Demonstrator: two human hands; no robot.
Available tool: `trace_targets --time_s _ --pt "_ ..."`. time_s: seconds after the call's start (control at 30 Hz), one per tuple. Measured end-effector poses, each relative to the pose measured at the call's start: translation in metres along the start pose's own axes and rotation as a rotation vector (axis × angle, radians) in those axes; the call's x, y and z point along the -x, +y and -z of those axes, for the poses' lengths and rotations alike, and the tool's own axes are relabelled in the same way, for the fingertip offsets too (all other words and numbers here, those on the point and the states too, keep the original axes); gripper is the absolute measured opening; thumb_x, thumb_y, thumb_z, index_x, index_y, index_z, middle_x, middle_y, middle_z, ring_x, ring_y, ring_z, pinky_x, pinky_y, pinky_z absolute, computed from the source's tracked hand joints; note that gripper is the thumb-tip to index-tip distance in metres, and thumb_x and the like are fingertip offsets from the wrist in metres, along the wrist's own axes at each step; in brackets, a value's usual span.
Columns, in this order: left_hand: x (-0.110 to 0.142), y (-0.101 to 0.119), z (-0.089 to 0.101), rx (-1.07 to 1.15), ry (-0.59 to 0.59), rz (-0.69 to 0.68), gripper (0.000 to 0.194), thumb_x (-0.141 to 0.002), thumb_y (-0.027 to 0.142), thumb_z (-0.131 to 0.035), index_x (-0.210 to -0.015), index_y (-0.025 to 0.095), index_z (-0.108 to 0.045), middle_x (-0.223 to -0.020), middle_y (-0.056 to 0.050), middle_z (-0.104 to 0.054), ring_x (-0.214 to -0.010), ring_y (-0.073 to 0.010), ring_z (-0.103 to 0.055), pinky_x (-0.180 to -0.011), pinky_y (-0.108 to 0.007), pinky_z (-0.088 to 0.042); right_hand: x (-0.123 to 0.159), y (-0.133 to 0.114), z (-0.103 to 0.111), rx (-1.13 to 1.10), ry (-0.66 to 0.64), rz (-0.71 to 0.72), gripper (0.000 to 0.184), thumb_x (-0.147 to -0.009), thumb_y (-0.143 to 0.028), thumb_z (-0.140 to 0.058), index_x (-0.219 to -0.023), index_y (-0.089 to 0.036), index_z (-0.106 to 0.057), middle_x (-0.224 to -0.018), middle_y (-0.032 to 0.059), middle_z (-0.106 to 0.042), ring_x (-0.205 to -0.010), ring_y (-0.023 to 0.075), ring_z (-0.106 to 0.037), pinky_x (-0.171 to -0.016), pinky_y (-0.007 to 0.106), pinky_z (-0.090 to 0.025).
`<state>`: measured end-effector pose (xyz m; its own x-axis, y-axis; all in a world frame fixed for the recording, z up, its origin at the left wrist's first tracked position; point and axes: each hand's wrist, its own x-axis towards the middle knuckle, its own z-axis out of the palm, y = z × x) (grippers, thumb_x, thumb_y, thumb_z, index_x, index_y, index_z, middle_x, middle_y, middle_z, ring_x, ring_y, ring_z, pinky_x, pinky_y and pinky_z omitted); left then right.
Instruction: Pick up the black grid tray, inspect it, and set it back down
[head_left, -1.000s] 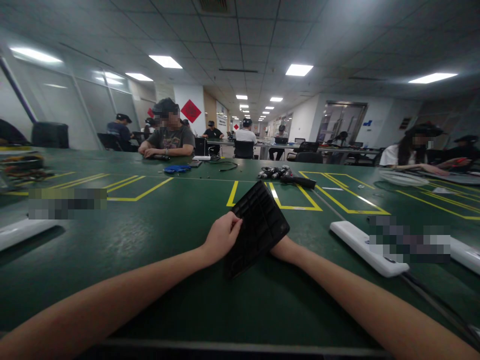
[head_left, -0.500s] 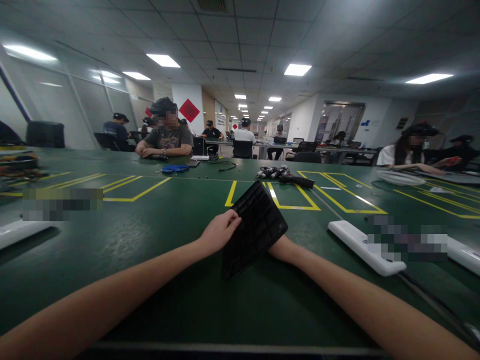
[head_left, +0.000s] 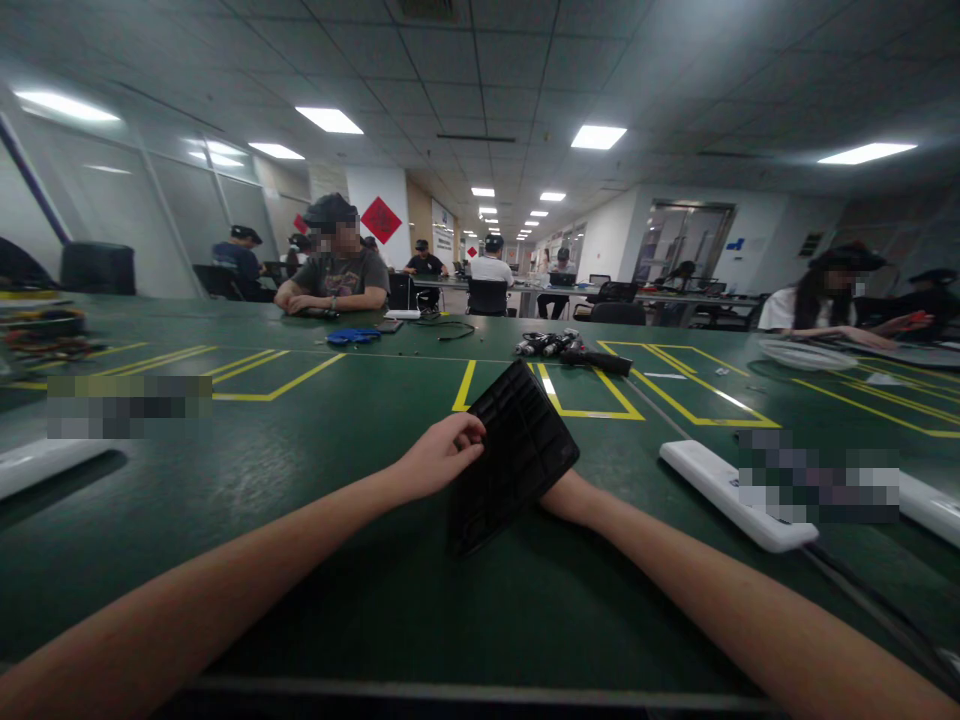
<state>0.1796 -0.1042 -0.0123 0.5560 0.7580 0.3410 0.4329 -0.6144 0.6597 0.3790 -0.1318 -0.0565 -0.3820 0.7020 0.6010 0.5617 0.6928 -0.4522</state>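
A flat black panel (head_left: 517,455) with a grid of ribs on its face is held tilted above the green table. My left hand (head_left: 448,450) is at its left edge, the fingers curled and the thumb close to the ribbed face. From behind, my right hand (head_left: 568,496) supports the lower right edge; the panel hides most of its fingers.
A white power strip (head_left: 735,495) lies to the right with a dark cable. Farther off are a bundle of cables (head_left: 551,344), a blue item (head_left: 352,337) and yellow tape outlines (head_left: 600,414). A person (head_left: 334,265) sits across the green table (head_left: 360,590).
The left fingers have curled slightly differently at the panel's edge. The panel and the right hand keep nearly the same pose, and the whole view has shifted a little.
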Motion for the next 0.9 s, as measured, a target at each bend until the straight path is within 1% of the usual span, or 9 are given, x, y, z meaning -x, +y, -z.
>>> trace_targets --time_s 0.1,0.2,0.33,0.4,0.47,0.6,0.77,0.83,0.9 --pt "-0.001 -0.001 -0.003 0.127 -0.003 0.071 0.012 -0.074 0.024 -0.052 -0.081 0.015 -0.055 -0.067 0.0 -0.052 -0.057 -0.0114 -0.049 -0.05 -0.022 -0.04 0.0 0.002 -0.001 0.018 -0.009 0.007 0.031 -0.079 -0.023 -0.048 -0.109 -0.02 -0.058 -0.115 0.0085 -0.059 -0.112 0.024 -0.05 -0.101 0.048 -0.034" --pt "-0.004 0.001 -0.003 0.367 0.02 0.235 0.007 -0.072 0.021 -0.052 -0.076 0.015 -0.051 -0.058 0.003 -0.049 -0.048 -0.0094 -0.047 -0.045 -0.021 -0.038 0.001 0.004 -0.003 0.073 -0.001 0.039 0.032 -0.08 -0.02 -0.045 -0.11 -0.022 -0.057 -0.116 0.0075 -0.06 -0.114 0.024 -0.048 -0.103 0.049 -0.031" --pt "-0.009 0.003 0.002 0.822 0.099 0.52 0.002 -0.07 0.015 -0.044 -0.069 0.016 -0.043 -0.06 0.001 -0.046 -0.05 -0.0083 -0.048 -0.043 -0.019 -0.036 0.001 0.005 -0.002 0.105 -0.026 0.05 0.032 -0.079 -0.018 -0.046 -0.108 -0.022 -0.059 -0.114 0.0067 -0.061 -0.113 0.0239 -0.049 -0.103 0.049 -0.031" --pt "-0.009 0.003 0.004 0.872 0.066 0.57 0.004 -0.069 0.017 -0.046 -0.068 0.016 -0.042 -0.062 0.002 -0.044 -0.049 -0.0068 -0.045 -0.039 -0.017 -0.03 0.0 0.004 0.0 0.099 -0.043 0.052 0.031 -0.078 -0.018 -0.047 -0.106 -0.022 -0.06 -0.115 0.0072 -0.06 -0.113 0.024 -0.048 -0.101 0.048 -0.034" --pt "-0.007 0.002 0.004 0.729 -0.022 0.514 0.013 -0.068 0.022 -0.055 -0.075 0.015 -0.047 -0.064 0.003 -0.044 -0.05 -0.0063 -0.042 -0.039 -0.016 -0.026 -0.001 0.002 0.002 0.077 -0.037 0.063 0.03 -0.078 -0.019 -0.047 -0.105 -0.021 -0.06 -0.118 0.008 -0.058 -0.115 0.0241 -0.046 -0.1 0.046 -0.036" --pt "-0.004 -0.003 -0.001 0.278 -0.115 0.29 0.045 -0.061 0.032 -0.068 -0.099 0.015 -0.052 -0.071 0.003 -0.047 -0.061 -0.0098 -0.045 -0.052 -0.02 -0.036 -0.002 0.002 0.001 0.021 -0.016 0.101 0.03 -0.078 -0.017 -0.047 -0.104 -0.023 -0.061 -0.12 0.0057 -0.057 -0.118 0.0222 -0.044 -0.1 0.043 -0.037" --pt "-0.017 -0.017 -0.004 -0.068 -0.013 0.04 0.033 -0.061 0.036 -0.066 -0.084 0.015 -0.057 -0.07 0.002 -0.047 -0.062 -0.0122 -0.043 -0.056 -0.023 -0.037 -0.01 0.01 -0.004 -0.011 -0.036 0.117 0.029 -0.08 -0.018 -0.046 -0.105 -0.023 -0.06 -0.109 0.0047 -0.063 -0.111 0.0207 -0.05 -0.096 0.041 -0.04" --pt "-0.03 -0.025 0.002 -0.156 0.048 0.019 0.026 -0.062 0.036 -0.064 -0.078 0.016 -0.057 -0.068 0.002 -0.047 -0.062 -0.0132 -0.045 -0.056 -0.024 -0.037 -0.02 0.018 0.001 0.038 -0.077 0.064 0.029 -0.08 -0.021 -0.048 -0.108 -0.022 -0.058 -0.108 0.0051 -0.063 -0.106 0.0201 -0.054 -0.093 0.039 -0.043" --pt "-0.047 -0.035 0.017 -0.253 0.121 0.062 0.024 -0.065 0.038 -0.06 -0.076 0.016 -0.057 -0.067 0.0 -0.05 -0.064 -0.0152 -0.048 -0.057 -0.024 -0.037 -0.032 0.029 0.013 0.185 -0.108 -0.078 0.032 -0.079 -0.025 -0.052 -0.111 -0.02 -0.055 -0.109 0.0057 -0.063 -0.102 0.02 -0.056 -0.089 0.037 -0.044"
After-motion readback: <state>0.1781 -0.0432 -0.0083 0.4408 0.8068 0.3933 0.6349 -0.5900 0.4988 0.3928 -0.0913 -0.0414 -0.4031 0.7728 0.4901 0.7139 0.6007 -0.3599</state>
